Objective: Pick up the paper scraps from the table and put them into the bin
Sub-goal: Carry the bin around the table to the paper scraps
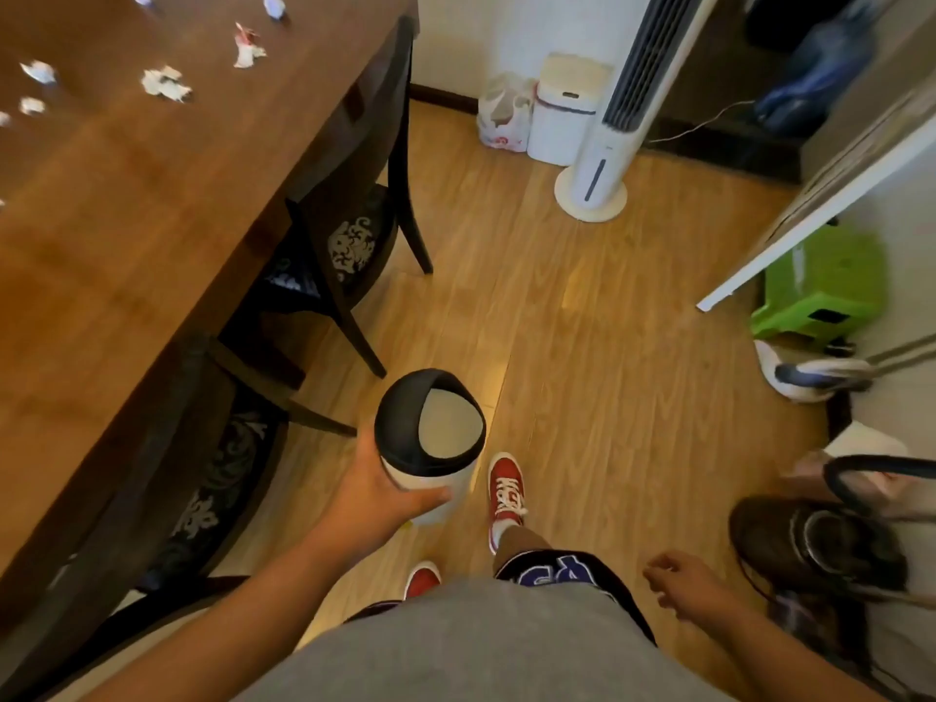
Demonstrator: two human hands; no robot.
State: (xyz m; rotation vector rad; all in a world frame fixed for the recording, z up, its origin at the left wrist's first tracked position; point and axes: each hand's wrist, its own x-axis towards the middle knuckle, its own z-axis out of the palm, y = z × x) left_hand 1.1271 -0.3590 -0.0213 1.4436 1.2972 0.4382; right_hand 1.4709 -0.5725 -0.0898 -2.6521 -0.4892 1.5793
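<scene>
My left hand (375,491) grips a small white bin (430,443) with a black swing lid, held above the floor beside the table. Several crumpled white paper scraps lie on the far part of the brown wooden table (126,205): one (164,83) near the middle, one (247,47) further right, one (38,70) at the left. My right hand (681,582) hangs by my hip with fingers loosely curled and nothing in it.
Two dark chairs (349,195) are tucked along the table's right edge. A white tower fan (608,134), a white pedal bin (562,108) and a plastic bag (504,116) stand by the far wall. A green stool (823,286) and shoes sit at right.
</scene>
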